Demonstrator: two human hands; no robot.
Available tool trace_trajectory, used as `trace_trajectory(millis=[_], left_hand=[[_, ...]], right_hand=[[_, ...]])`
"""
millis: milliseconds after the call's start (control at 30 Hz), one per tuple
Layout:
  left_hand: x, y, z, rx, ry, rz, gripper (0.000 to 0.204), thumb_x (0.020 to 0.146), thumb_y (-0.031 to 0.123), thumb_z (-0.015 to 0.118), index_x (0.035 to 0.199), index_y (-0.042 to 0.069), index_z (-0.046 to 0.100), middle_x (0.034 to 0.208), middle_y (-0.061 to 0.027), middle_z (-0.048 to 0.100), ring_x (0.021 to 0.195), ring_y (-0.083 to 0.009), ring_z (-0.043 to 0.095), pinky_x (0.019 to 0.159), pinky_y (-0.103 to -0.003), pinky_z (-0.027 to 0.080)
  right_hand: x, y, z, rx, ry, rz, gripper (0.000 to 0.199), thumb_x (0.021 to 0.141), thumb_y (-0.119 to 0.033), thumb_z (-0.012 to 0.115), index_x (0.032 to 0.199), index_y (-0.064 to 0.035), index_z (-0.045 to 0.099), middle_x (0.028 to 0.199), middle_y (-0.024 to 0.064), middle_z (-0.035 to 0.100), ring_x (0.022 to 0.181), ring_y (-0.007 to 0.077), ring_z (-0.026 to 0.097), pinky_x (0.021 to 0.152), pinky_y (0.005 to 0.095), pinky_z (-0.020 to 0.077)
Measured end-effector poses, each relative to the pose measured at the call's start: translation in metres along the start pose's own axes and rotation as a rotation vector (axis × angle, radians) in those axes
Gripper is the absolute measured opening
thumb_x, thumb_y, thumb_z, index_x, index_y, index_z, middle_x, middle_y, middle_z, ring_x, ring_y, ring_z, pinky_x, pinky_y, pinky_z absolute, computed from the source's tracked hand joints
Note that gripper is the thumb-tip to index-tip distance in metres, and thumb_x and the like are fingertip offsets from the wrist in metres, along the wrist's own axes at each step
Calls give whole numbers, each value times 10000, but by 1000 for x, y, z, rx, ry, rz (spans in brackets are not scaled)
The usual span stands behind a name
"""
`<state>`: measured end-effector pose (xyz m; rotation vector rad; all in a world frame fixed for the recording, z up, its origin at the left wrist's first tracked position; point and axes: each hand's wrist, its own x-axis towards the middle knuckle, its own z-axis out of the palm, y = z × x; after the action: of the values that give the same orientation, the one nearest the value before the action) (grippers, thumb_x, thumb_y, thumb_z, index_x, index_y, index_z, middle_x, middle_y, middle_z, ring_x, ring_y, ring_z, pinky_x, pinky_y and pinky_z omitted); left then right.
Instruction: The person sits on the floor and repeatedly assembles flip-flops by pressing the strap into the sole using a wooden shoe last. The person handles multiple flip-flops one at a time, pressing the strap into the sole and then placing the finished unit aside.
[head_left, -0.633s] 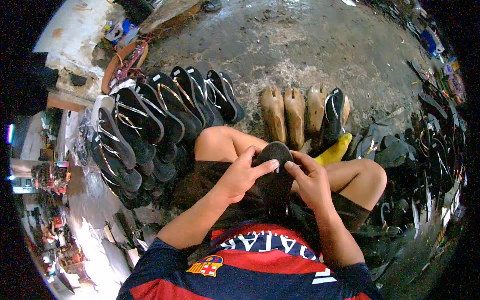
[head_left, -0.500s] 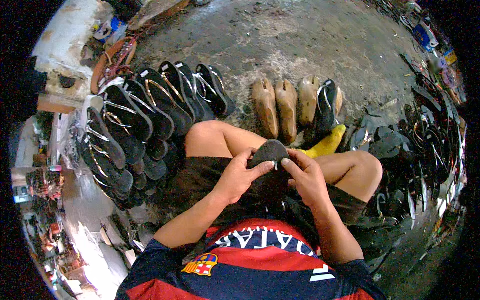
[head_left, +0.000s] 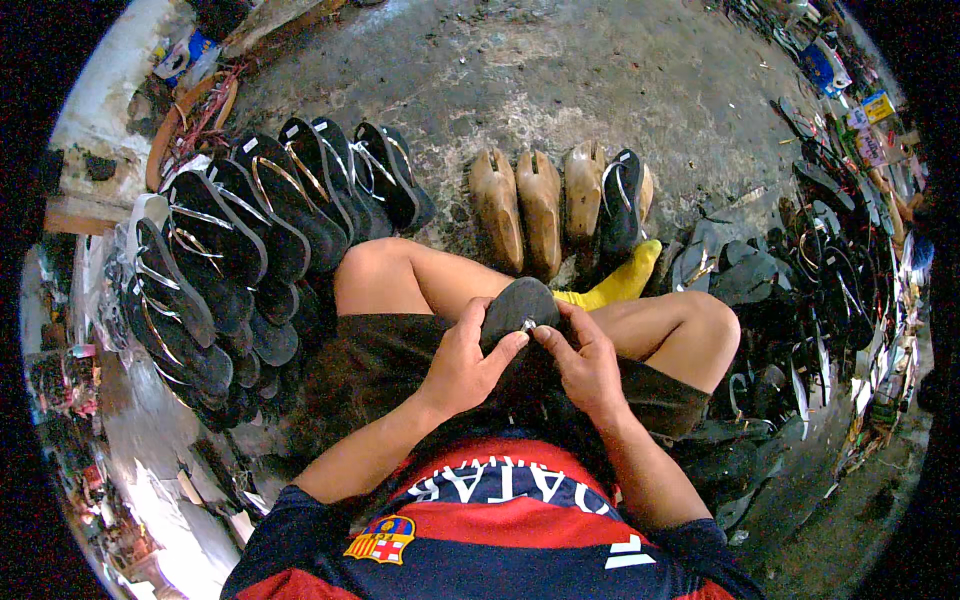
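The person sits on the concrete floor point(head_left: 620, 90) with knees bent, both hands working over the lap. The dark sandal sole point(head_left: 515, 305) rests sole-side up between the thighs, above the black shorts point(head_left: 390, 355). The left hand point(head_left: 465, 365) closes its grip on the near left edge of the sole, thumb pressed on its surface. The right hand point(head_left: 585, 360) closes its grip on the near right edge, fingertips pinching a small pale fitting at the sole's middle; what that fitting is cannot be told.

Beyond the sole, three wooden shoe lasts point(head_left: 540, 205) stand side by side on the floor, with a finished black sandal point(head_left: 620, 205) propped just right of them. A yellow last point(head_left: 620, 283) lies between the sole and that sandal. Left of the sole, rows of black strapped sandals point(head_left: 250, 220) lean in overlapping stacks. Right of the sole, loose dark soles and straps point(head_left: 800, 270) lie heaped.
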<state>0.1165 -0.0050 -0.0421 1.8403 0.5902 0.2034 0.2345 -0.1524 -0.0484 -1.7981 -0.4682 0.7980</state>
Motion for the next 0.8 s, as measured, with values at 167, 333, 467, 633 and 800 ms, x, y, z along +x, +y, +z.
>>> trace_trajectory(millis=[167,333,467,633,800], left_hand=[[7,8,-3,-267,62,-58,637,1007,317,672,1454,-20,366,1332,-181,532,1206,-257,553,1042,-343,442],[15,14,-45,-625,239,-167,578,1026,253,609,1506,24,383,1266,-77,573,1155,-172,550,1017,-316,444],[0,-2,-82,-1196,152,-149,629,951,317,506,1509,38,425,1414,-144,569,1319,-287,543,1079,-485,471],[-25,-20,-93,-1252,256,-254,560,960,337,466,1416,19,541,1306,-141,657,1205,-296,627,1044,-466,499],[-27,-34,-98,-1158,421,-330,401,957,345,531,1202,52,654,1130,-112,719,1050,-281,682,973,-448,532]], right_hand=[[9,-23,26,-242,243,-281,406,926,-180,733,1279,-16,616,1109,234,705,1021,386,698,896,419,553],[35,-54,38,-111,-247,-563,404,921,-196,750,1269,-22,640,1220,171,694,1047,297,700,872,381,558],[121,-41,-5,-86,203,-275,291,1022,-251,603,1032,14,724,891,111,736,790,169,654,764,316,534],[188,33,-66,-900,788,284,619,837,-223,737,1364,-16,486,1310,227,593,1244,423,544,1004,509,489],[183,45,-117,-708,997,-256,197,788,-76,648,946,-45,761,882,222,732,835,415,705,794,494,560]])
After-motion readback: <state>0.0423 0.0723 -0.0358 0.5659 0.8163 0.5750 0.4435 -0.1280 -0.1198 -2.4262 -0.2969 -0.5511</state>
